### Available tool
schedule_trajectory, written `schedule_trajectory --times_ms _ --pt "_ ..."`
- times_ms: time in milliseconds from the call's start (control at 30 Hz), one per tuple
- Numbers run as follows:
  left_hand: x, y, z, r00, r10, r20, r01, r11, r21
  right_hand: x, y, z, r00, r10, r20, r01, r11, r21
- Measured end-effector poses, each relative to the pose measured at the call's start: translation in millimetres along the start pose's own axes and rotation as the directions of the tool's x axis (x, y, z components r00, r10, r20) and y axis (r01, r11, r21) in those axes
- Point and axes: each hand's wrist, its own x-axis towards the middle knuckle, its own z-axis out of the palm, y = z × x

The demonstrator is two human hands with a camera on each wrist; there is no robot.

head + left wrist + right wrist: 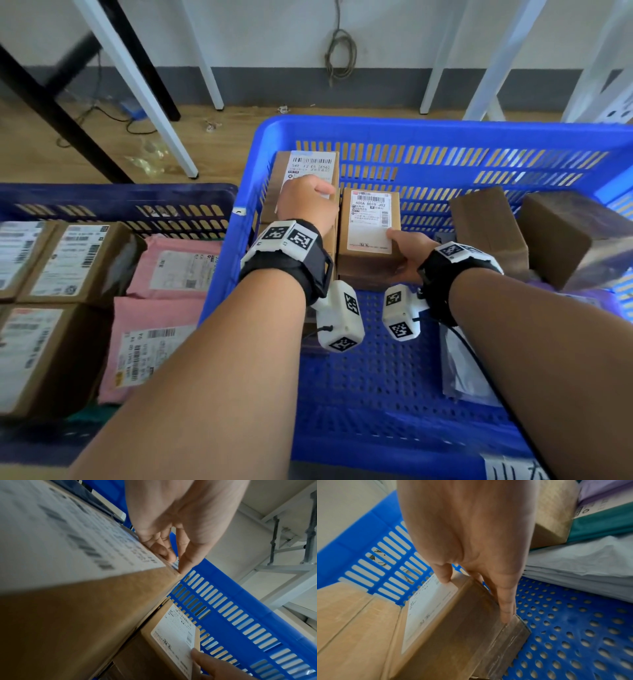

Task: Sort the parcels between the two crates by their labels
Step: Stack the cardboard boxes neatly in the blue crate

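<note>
Bright blue slotted plastic crate (445,133): left hand (305,202) grips the taller labelled brown cardboard box (301,171) by its far top edge. Right hand (407,253) clasps the shorter labelled brown cardboard box (368,233) touching it, thumb on label, fingers along its right side; bare perforated floor (376,377) lies nearer.

Both forearms are bare; no sleeves are visible. Each wrist carries a black strap (317,270) fitted with a white faceted housing bearing square black-and-white fiducial markers. The left wrist housing (286,236) shows two markers on adjacent faces. A white block-shaped camera module (340,317) hangs below the left wrist, with markers on its side and end faces. A matching module (399,317) hangs below the right wrist. A thin black cable (469,346) runs from the right wrist unit along the forearm.
</note>
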Motion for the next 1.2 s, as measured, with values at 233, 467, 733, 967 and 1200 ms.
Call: schedule_trajectory --times_ms 233,467,733,967,1200 --pt "1 12 -5 0.998 0.004 0.066 -0.008 0.998 0.060 -23 -11 -22 0.987 -0.130 -0.099 0.111 0.976 -0.185" --pt "-15 32 12 0.996 0.041 0.086 -0.051 0.991 0.124 -68 -22 -62 0.790 -0.588 -0.171 0.323 0.638 -0.699" --pt "-35 57 41 0.947 0.155 0.280 -0.246 0.913 0.326 -72 0 -106 0.737 -0.661 -0.140 0.120 0.332 -0.936" --pt "-32 54 69 0.906 0.128 0.404 -0.273 0.906 0.324 -55 15 -110 0.774 -0.588 -0.234 -0.026 0.340 -0.940" --pt "-23 45 86 0.893 0.080 0.443 -0.245 0.912 0.328 -38 17 -107 0.791 -0.525 -0.316 -0.089 0.411 -0.907"
